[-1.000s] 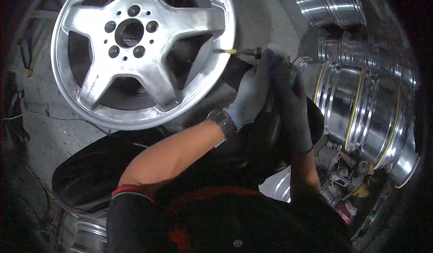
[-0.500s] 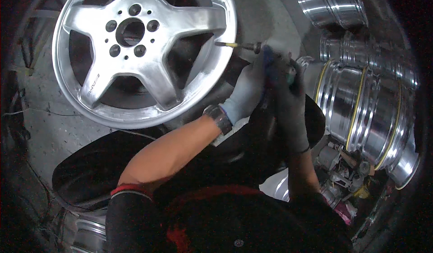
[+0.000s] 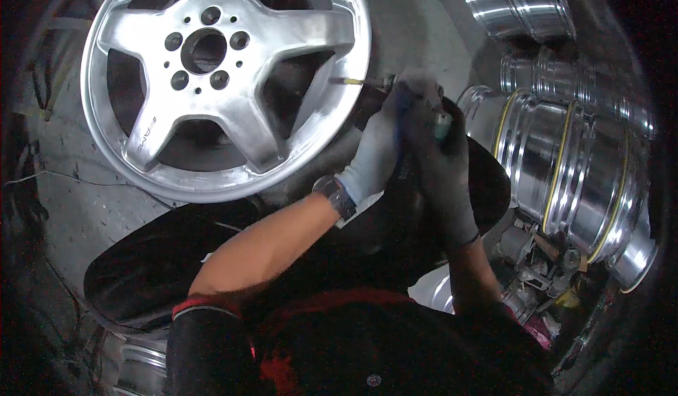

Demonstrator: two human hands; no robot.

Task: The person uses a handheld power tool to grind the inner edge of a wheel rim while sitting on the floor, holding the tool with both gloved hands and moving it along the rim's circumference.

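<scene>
A large silver five-spoke alloy wheel rim (image 3: 265, 60) lies face up at the upper left, its far edge cut off by the picture. Both hands wear grey work gloves and are closed around a die grinder (image 3: 387, 81). Its thin shaft, with a yellow band, points left over the rim's right lip. Whether the tip touches the metal, I cannot tell. My left hand (image 3: 379, 138) wraps the tool nearer the rim, with a watch on that wrist. Just to its right, my right hand (image 3: 445, 166) grips the blurred, mostly hidden tool body.
Polished wheel barrels (image 3: 551, 159) lie in a row along the right side, some edged with yellow. Another barrel (image 3: 519, 4) is at the upper right. Mixed scrap (image 3: 537, 269) fills the lower right. A thin cable (image 3: 70, 177) crosses the floor at left.
Both hands have shifted a little to the left and toward me, carrying the grinder. Its tip sits slightly lower over the rim's lip. The rim has stayed put.
</scene>
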